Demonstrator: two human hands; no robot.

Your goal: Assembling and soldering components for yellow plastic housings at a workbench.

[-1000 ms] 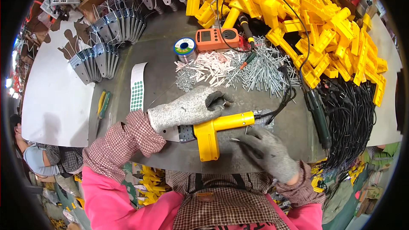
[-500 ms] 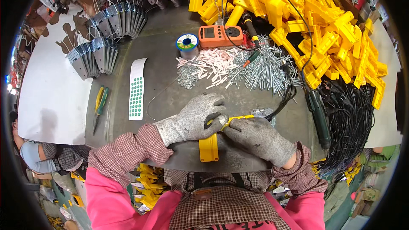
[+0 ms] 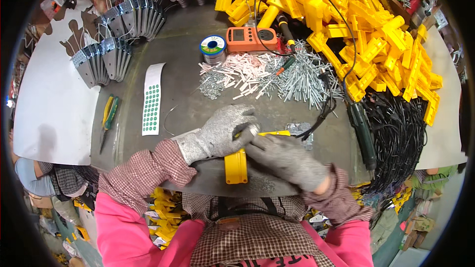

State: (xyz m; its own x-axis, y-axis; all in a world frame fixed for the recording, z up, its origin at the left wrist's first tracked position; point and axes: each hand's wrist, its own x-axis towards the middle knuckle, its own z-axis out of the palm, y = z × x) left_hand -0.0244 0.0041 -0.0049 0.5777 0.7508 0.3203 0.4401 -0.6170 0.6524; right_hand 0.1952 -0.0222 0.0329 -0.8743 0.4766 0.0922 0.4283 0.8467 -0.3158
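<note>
Left grip (image 3: 217, 131) gloved, holding yellow plastic tool housing (image 3: 236, 169) near the counter's (image 3: 185, 44) front edge; right grip (image 3: 287, 157) blurred over its handle (image 3: 278, 133), can't tell if closed. Orange meter (image 3: 251, 41), solder spool (image 3: 213, 58) farther back.

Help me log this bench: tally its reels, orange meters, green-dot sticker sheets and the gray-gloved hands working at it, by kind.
Reel: 1
Orange meter: 1
Sticker sheet: 1
Gloved hands, left hand and right hand: 2
Total: 5
</note>
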